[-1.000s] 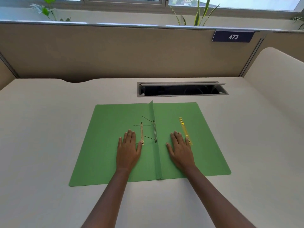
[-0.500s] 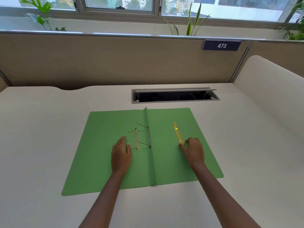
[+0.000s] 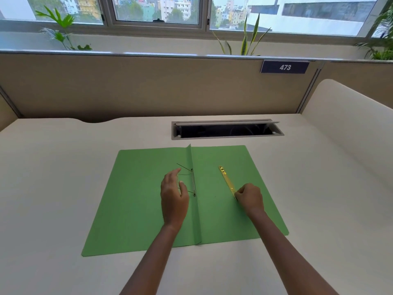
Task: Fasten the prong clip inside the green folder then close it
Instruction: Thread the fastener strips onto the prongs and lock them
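Green folder (image 3: 138,201) lying open flat on desk (image 3: 53,188), spine fold (image 3: 194,209) running down the middle and sticking up a bit at far end. Metal prong clip (image 3: 193,182) sitting just left of the fold, thin prongs (image 3: 182,167) sticking up/out to the left, not bent flat. Yellow strip (image 3: 227,180), prob. the clip's compressor bar, lying diagonally on the right flap, well apart from the prongs. Right hand (image 3: 249,198) curling over the strip's near end, fingers pinching it narrow; far end of strip looking like it's resting on the flap. Left hand (image 3: 173,195) hovering beside the prong clip on left flap, fingers (image 3: 174,173) half curled, loosely apart, thumb (image 3: 184,187) near a prong; can't tell if actually touching wire. A small gold bit by left fingers, mostly hidden. Both forearms coming in from bottom edge. Further out: open cable slot (image 3: 226,130) in desk behind folder, beige partition (image 3: 127,86) w/ "473" tag (image 3: 285,67), plants (image 3: 61,30) and window beyond.
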Tool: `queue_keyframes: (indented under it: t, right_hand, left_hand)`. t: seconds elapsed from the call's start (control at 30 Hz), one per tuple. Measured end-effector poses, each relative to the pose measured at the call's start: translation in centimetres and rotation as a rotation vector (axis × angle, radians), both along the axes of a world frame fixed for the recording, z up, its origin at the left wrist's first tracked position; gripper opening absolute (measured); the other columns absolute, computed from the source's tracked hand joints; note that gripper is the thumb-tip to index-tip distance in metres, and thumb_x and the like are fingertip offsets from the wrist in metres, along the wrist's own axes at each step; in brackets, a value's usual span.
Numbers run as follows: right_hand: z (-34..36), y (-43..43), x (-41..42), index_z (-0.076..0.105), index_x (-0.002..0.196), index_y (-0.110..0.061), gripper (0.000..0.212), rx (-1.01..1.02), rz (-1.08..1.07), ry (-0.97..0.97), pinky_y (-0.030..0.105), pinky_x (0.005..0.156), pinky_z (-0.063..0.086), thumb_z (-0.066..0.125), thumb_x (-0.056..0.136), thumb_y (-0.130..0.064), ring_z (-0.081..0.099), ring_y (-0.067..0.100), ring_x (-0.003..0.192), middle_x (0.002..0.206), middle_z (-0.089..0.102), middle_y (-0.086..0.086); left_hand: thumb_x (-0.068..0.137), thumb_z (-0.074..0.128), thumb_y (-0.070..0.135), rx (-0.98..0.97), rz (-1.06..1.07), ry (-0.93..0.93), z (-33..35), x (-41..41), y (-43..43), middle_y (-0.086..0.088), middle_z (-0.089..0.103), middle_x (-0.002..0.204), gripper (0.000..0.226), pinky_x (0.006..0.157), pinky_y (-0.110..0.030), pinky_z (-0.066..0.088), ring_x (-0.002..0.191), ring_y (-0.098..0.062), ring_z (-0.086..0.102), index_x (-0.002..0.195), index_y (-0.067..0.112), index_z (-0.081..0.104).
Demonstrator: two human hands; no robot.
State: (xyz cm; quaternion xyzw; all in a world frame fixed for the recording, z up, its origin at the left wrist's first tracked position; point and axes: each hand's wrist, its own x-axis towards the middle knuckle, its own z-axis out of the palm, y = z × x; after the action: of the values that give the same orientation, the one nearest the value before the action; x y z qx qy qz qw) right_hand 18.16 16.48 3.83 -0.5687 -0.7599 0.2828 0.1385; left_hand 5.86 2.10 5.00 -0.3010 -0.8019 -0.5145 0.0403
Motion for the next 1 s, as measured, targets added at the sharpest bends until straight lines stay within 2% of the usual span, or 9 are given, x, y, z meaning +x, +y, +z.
queue_keyframes:
  t: [0.13, 0.27, 0.33, 0.43, 0.5, 0.63, 0.7, 0.83, 1.0]
  right_hand:
    - [0.2, -0.2, 0.1, 0.065, 0.084, 0.006, 0.014, 0.088, 0.068, -0.064, 0.035, 0.062, 0.047, 0.054, 0.083, -0.003, 0.061, 0.032, 0.073, 0.087, 0.068, 0.023]
    - [0.5, -0.9, 0.4, 0.064, 0.083, 0.005, 0.015, 0.155, 0.138, -0.106, 0.037, 0.065, 0.05, 0.054, 0.083, -0.007, 0.062, 0.033, 0.076, 0.088, 0.067, 0.022]
    - [0.8, -1.4, 0.5, 0.064, 0.082, 0.005, 0.014, 0.138, 0.147, -0.043, 0.036, 0.065, 0.049, 0.057, 0.082, -0.007, 0.062, 0.032, 0.076, 0.087, 0.068, 0.021]
    - [1.3, -2.7, 0.5, 0.067, 0.081, 0.004, 0.013, 0.126, 0.167, 0.092, 0.032, 0.064, 0.047, 0.061, 0.08, -0.007, 0.06, 0.026, 0.069, 0.085, 0.071, 0.02]
    - [1.7, -3.9, 0.4, 0.068, 0.083, 0.003, 0.013, 0.164, 0.217, 0.143, 0.029, 0.064, 0.048, 0.062, 0.079, -0.008, 0.06, 0.023, 0.069, 0.085, 0.072, 0.018]
    - [2.4, -6.0, 0.2, 0.068, 0.085, 0.0, 0.014, 0.231, 0.356, 0.208, 0.027, 0.065, 0.051, 0.063, 0.082, -0.012, 0.061, 0.02, 0.069, 0.084, 0.071, 0.015]
    - [2.7, -6.2, 0.2, 0.069, 0.085, 0.0, 0.016, 0.2, 0.403, 0.243, 0.031, 0.066, 0.054, 0.062, 0.083, -0.014, 0.063, 0.022, 0.068, 0.082, 0.072, 0.015]
    - [3.7, -5.3, -0.3, 0.068, 0.09, 0.003, 0.019, 0.01, 0.319, 0.421, 0.019, 0.059, 0.046, 0.058, 0.086, -0.013, 0.057, 0.016, 0.059, 0.075, 0.066, 0.012]
    - [4.0, -4.6, -2.1, 0.065, 0.098, 0.003, 0.025, -0.24, 0.28, 0.484, 0.03, 0.069, 0.053, 0.056, 0.088, -0.018, 0.064, 0.025, 0.079, 0.088, 0.066, 0.013]
  left_hand:
    - [0.087, 0.046, -0.004, -0.023, -0.066, 0.001, -0.2, 1.0, 0.4, -0.017, 0.06, 0.122, 0.037, 0.104, -0.034, 0.04, 0.121, -0.029, 0.051, 0.123, 0.002, 0.054]
    - [0.09, 0.044, -0.005, 0.008, -0.168, -0.067, 0.5, 2.3, 0.8, -0.015, 0.063, 0.117, 0.031, 0.097, -0.022, 0.042, 0.11, -0.02, 0.057, 0.117, 0.001, 0.058]
    - [0.092, 0.042, -0.001, -0.003, -0.235, -0.215, 0.8, 2.8, 1.4, -0.015, 0.064, 0.115, 0.029, 0.093, -0.028, 0.051, 0.103, -0.018, 0.061, 0.117, 0.001, 0.058]
    - [0.096, 0.04, 0.013, -0.118, -0.319, -0.529, 1.2, 3.5, 2.7, -0.011, 0.061, 0.106, 0.035, 0.085, -0.037, 0.053, 0.091, -0.022, 0.059, 0.129, 0.002, 0.046]
    - [0.097, 0.041, 0.018, -0.126, -0.349, -0.721, 1.3, 3.9, 3.5, -0.004, 0.055, 0.086, 0.04, 0.071, -0.026, 0.054, 0.082, -0.021, 0.055, 0.133, 0.0, 0.04]
    - [0.095, 0.045, 0.014, -0.033, -0.301, -0.804, 1.2, 3.7, 4.1, -0.012, 0.06, 0.092, 0.015, 0.046, -0.01, 0.051, 0.077, -0.021, 0.059, 0.104, 0.006, 0.054]
    - [0.094, 0.047, 0.01, 0.006, -0.282, -0.808, 0.9, 3.0, 4.1, -0.008, 0.062, 0.083, 0.019, 0.049, -0.014, 0.052, 0.07, -0.017, 0.06, 0.107, 0.003, 0.059]
    - [0.095, 0.046, 0.01, 0.022, -0.317, -0.85, 0.8, 2.1, 3.4, -0.005, 0.058, 0.073, 0.024, 0.049, -0.014, 0.052, 0.068, -0.016, 0.058, 0.106, -0.003, 0.062]
    - [0.092, 0.052, 0.013, 0.055, -0.421, -0.901, 1.4, 2.0, 2.8, -0.005, 0.059, 0.066, 0.026, 0.045, -0.013, 0.055, 0.049, -0.004, 0.065, 0.068, 0.008, 0.059]
